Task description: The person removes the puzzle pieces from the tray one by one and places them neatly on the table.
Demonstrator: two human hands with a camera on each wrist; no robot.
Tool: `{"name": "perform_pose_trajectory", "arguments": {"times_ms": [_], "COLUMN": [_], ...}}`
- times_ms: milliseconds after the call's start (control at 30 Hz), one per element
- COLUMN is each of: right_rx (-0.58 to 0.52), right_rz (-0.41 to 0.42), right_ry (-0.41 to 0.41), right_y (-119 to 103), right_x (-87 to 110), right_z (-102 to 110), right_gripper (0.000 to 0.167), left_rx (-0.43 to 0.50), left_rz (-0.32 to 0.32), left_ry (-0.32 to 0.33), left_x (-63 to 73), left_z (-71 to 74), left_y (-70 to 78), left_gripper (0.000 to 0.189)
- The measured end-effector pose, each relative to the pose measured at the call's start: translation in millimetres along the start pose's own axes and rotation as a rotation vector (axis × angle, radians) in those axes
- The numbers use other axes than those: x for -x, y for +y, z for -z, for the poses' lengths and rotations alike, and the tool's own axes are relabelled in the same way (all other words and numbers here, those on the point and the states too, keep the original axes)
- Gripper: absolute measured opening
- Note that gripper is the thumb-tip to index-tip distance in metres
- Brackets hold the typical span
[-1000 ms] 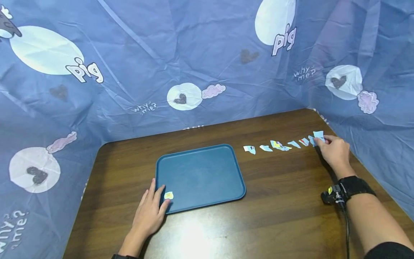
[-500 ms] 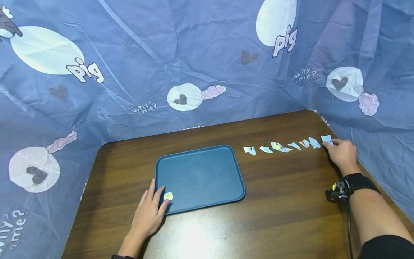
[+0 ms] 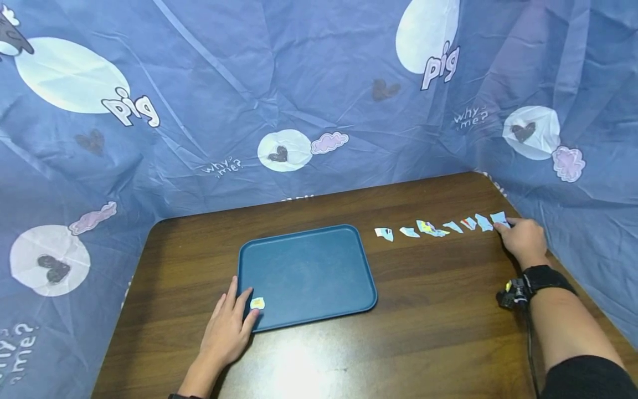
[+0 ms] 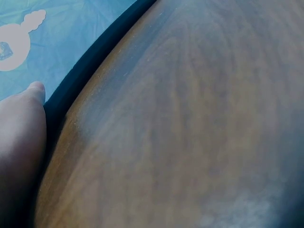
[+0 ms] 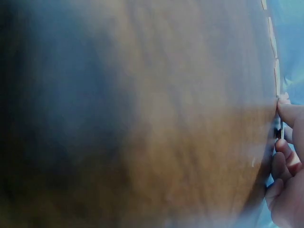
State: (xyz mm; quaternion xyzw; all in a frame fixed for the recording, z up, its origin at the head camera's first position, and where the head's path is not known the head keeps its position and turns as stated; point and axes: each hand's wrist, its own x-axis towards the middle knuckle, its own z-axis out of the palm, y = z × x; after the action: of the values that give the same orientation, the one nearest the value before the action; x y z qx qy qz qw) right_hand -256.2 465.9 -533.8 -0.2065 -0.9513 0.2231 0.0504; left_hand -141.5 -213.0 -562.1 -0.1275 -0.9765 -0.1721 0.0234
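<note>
A row of torn, colourful paper pieces (image 3: 432,228) lies on the table at the back right. At the row's right end, my right hand (image 3: 525,241) pinches the light-blue paper piece (image 3: 498,218) between thumb and fingers. In the right wrist view the right hand (image 5: 292,156) shows at the right edge, its fingers curled. My left hand (image 3: 225,332) rests with extended fingers on the left rim of the blue tray (image 3: 309,271). Between its thumb and forefinger, a small white and yellow paper piece (image 3: 257,303) lies in the tray's near-left corner.
The brown wooden table (image 3: 423,332) runs back to a blue printed curtain (image 3: 214,100) behind and at both sides. A camera (image 3: 512,293) with a cable is strapped to the right wrist. Light glares on the table's near part.
My right hand moved right with the light-blue piece, away from the neighbouring piece, then slightly back left and nearer. The left hand stays at the tray, which has barely shifted.
</note>
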Motion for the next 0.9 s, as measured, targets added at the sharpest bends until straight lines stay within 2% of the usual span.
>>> {"name": "perform_pose_trajectory", "arguments": {"times_ms": [167, 300, 500, 600, 733, 800, 900], "right_rx": [-0.019, -0.097, -0.151, -0.146, -0.161, -0.189, -0.206], "right_rz": [-0.023, -0.025, -0.031, 0.003, 0.07, 0.115, 0.232], "right_ry": [-0.007, 0.011, 0.033, 0.046, 0.105, 0.15, 0.207], "right_y": [3, 7, 11, 8, -3, -15, -41], "right_x": [-1.5, -2.7, -1.0, 1.1, 6.9, 11.1, 17.7], "right_z": [0, 1, 5, 2, -4, -7, -11], "right_gripper": [0.059, 0.06, 0.051, 0.046, 0.044, 0.045, 0.045], "left_rx": [0.004, 0.011, 0.016, 0.014, 0.013, 0.013, 0.017], "left_rz": [-0.009, -0.012, -0.011, -0.009, -0.01, -0.012, -0.016], "left_ry": [0.006, 0.006, 0.002, 0.005, 0.012, 0.014, 0.011], "left_x": [-0.8, -1.0, -0.8, 0.9, 3.1, 2.7, 0.1], "left_z": [-0.4, 0.1, 0.7, 1.3, 2.1, 2.1, 2.3], "left_y": [-0.8, -0.7, -0.1, -1.1, -2.4, -2.3, -1.4], "left_gripper": [0.056, 0.057, 0.059, 0.059, 0.058, 0.059, 0.061]}}
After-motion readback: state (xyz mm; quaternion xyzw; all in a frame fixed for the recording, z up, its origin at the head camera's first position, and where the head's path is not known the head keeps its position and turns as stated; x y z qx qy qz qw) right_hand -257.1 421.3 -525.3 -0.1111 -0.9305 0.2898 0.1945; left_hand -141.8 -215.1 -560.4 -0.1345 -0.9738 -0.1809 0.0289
